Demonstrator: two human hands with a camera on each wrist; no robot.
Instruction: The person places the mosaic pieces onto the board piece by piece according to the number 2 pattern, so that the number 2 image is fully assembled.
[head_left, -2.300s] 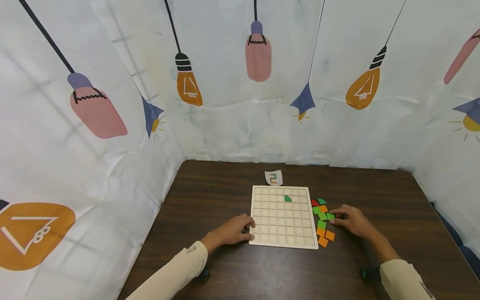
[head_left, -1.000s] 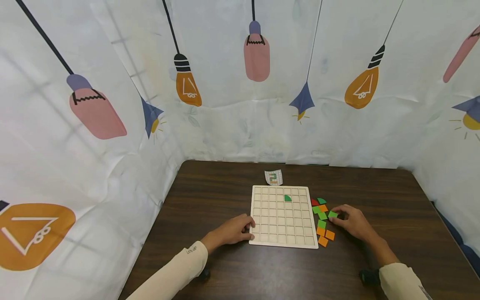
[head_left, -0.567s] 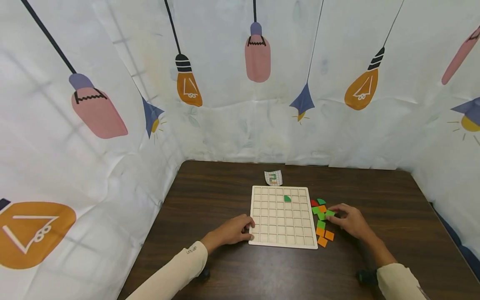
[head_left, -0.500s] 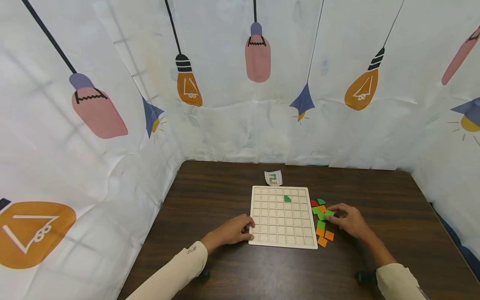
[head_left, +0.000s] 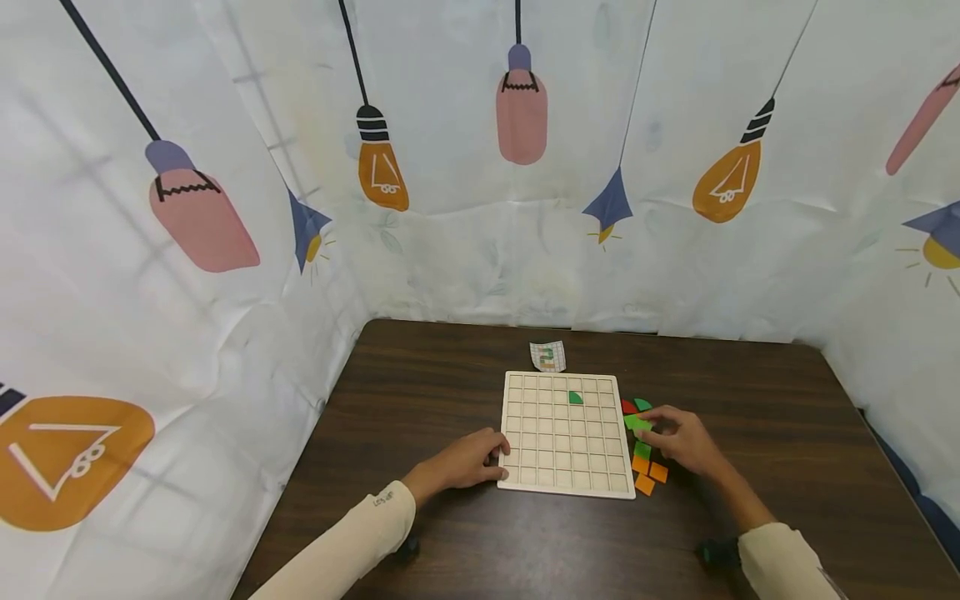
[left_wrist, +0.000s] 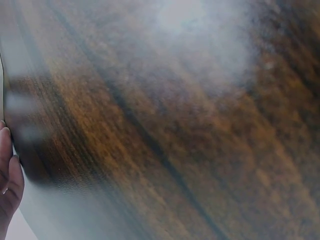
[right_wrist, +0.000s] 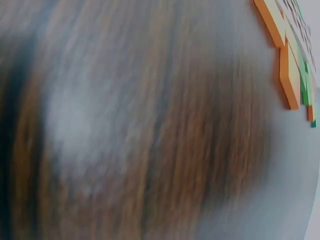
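Observation:
In the head view, a pale wooden grid board (head_left: 566,435) lies on the table, with a dark green quarter-round tile (head_left: 575,397) in one of its upper cells. My left hand (head_left: 468,458) holds the board's left edge near the front corner with bent fingers and thumb. To the board's right, my right hand (head_left: 681,437) pinches a light green square tile (head_left: 642,422) between thumb and fingers, over the loose tiles. The left wrist view catches only part of the left hand (left_wrist: 11,177) at its left border. No part of the right hand shows in the right wrist view.
Loose orange tiles (head_left: 644,484), a red tile (head_left: 628,407) and green tiles lie along the board's right side. Behind the board is a small printed pattern card (head_left: 547,356). A lamp-patterned cloth (head_left: 450,267) hangs behind the dark wooden table (head_left: 420,375).
My right hand has picked up the light green tile from the right of the pile and carried it left over the other tiles. The left hand has stayed at the board's edge.

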